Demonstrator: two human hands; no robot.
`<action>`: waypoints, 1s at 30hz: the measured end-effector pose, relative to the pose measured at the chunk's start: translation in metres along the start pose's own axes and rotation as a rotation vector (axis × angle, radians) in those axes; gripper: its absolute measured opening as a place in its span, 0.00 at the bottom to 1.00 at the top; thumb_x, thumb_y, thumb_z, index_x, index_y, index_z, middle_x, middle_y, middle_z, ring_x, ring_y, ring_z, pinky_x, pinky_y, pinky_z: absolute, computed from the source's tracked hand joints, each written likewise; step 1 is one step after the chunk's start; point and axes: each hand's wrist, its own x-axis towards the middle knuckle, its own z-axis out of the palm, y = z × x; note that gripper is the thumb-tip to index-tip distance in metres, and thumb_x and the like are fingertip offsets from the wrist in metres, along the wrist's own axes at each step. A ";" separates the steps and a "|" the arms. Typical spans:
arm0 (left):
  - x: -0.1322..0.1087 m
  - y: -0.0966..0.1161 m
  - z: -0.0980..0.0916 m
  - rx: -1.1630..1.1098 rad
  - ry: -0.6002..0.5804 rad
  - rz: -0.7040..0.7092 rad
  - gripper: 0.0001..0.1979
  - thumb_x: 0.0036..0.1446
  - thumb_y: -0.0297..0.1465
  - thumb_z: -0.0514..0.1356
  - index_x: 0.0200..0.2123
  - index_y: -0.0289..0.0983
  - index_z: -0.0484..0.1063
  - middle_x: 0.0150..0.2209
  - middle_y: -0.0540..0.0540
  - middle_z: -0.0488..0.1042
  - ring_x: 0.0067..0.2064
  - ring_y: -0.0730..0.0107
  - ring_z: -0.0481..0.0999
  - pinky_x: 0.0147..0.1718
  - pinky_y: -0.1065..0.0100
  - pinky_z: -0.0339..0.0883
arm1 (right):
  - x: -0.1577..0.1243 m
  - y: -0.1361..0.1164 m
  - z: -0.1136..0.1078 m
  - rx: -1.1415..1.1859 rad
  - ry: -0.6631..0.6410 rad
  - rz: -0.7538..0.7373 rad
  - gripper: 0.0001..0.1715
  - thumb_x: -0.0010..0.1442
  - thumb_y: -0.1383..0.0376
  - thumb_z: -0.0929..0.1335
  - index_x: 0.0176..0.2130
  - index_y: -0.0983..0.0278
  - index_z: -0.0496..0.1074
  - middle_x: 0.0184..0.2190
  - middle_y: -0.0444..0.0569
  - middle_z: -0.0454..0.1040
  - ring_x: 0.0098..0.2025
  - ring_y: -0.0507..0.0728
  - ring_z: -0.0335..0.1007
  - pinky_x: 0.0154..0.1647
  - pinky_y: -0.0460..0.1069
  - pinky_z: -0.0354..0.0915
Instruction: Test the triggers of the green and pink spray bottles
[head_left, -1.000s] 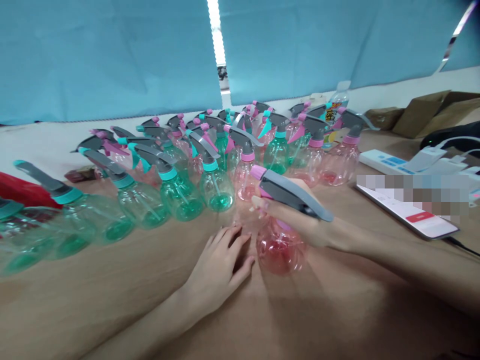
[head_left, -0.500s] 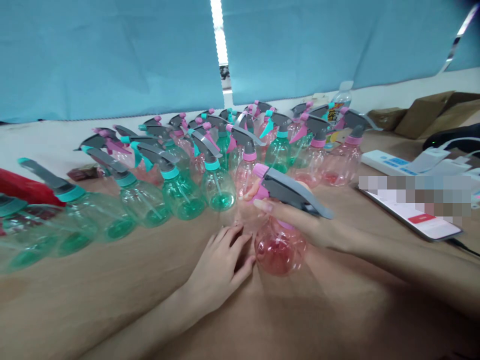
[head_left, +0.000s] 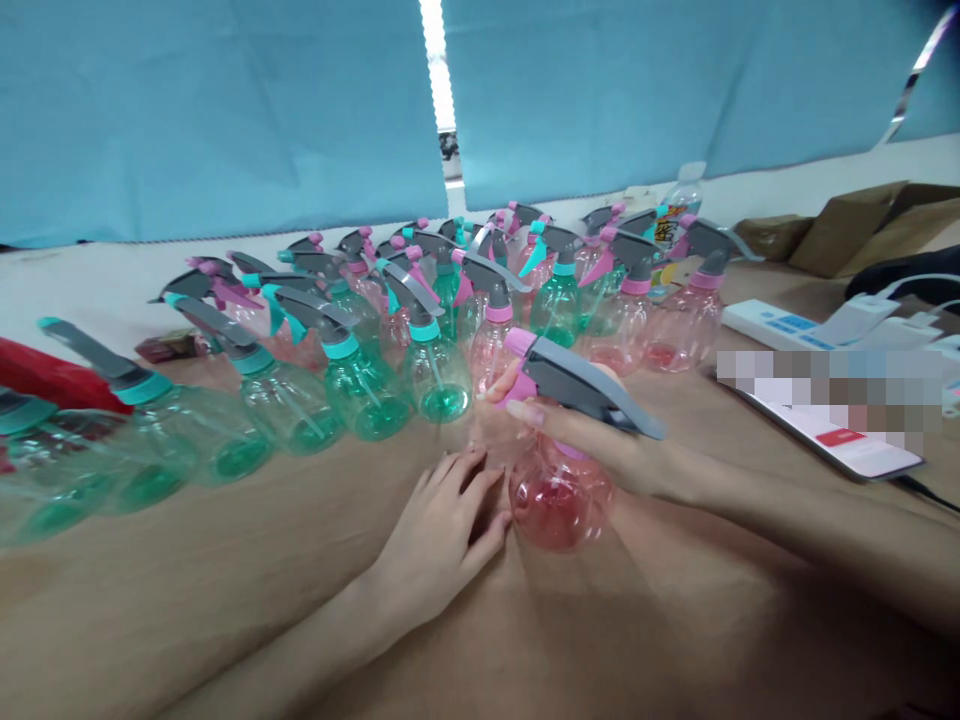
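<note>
Around the neck and pink trigger of a clear pink spray bottle (head_left: 562,505), my right hand (head_left: 581,430) is closed. The bottle has a grey head with a pink nozzle facing away to the left, and its base is near the table surface. My left hand (head_left: 450,520) lies on the table just left of this bottle, fingers stretched and slightly curled, its thumb tip close to the bottle's side. Beyond my hands stands a green spray bottle (head_left: 439,380) with a turquoise collar, and beside it a pink spray bottle (head_left: 495,340) partly hidden by my fingers.
Several green and pink spray bottles crowd the table (head_left: 300,560) ahead and left. To the right lie a phone (head_left: 877,465) with a cable and a white power strip (head_left: 772,325). Farther back are a labelled plastic bottle (head_left: 679,205) and brown cardboard (head_left: 847,230). Something red (head_left: 60,375) is at far left.
</note>
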 end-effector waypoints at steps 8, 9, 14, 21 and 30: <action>0.000 0.000 0.001 0.003 0.010 0.000 0.15 0.63 0.34 0.55 0.52 0.36 0.67 0.57 0.37 0.66 0.59 0.49 0.64 0.53 0.47 0.61 | 0.000 -0.001 -0.001 0.007 0.006 -0.007 0.10 0.63 0.55 0.65 0.39 0.59 0.70 0.31 0.42 0.70 0.31 0.51 0.65 0.38 0.48 0.64; 0.000 0.000 0.001 0.004 0.006 0.000 0.15 0.63 0.34 0.55 0.52 0.36 0.68 0.57 0.36 0.66 0.59 0.49 0.63 0.53 0.47 0.61 | 0.000 -0.001 -0.001 0.009 0.006 -0.009 0.10 0.63 0.55 0.65 0.39 0.58 0.70 0.31 0.42 0.71 0.31 0.51 0.64 0.37 0.48 0.64; 0.000 0.000 0.002 0.011 0.002 0.001 0.15 0.63 0.33 0.55 0.52 0.36 0.68 0.57 0.36 0.66 0.59 0.49 0.63 0.54 0.48 0.61 | 0.000 0.001 0.000 0.018 0.007 0.007 0.11 0.62 0.55 0.66 0.39 0.59 0.70 0.31 0.42 0.70 0.29 0.50 0.62 0.38 0.49 0.65; -0.001 -0.001 0.002 0.004 0.014 0.003 0.15 0.63 0.34 0.54 0.52 0.37 0.67 0.57 0.37 0.66 0.59 0.49 0.63 0.53 0.48 0.61 | 0.000 0.001 0.000 0.009 0.013 -0.005 0.11 0.62 0.55 0.65 0.40 0.58 0.70 0.28 0.41 0.67 0.28 0.50 0.61 0.34 0.47 0.63; 0.000 0.000 0.001 0.003 0.006 0.008 0.15 0.63 0.33 0.55 0.52 0.35 0.67 0.57 0.36 0.66 0.59 0.50 0.63 0.54 0.48 0.61 | -0.001 0.001 -0.002 0.063 -0.030 0.036 0.11 0.63 0.55 0.64 0.41 0.58 0.68 0.28 0.41 0.66 0.31 0.51 0.62 0.40 0.49 0.64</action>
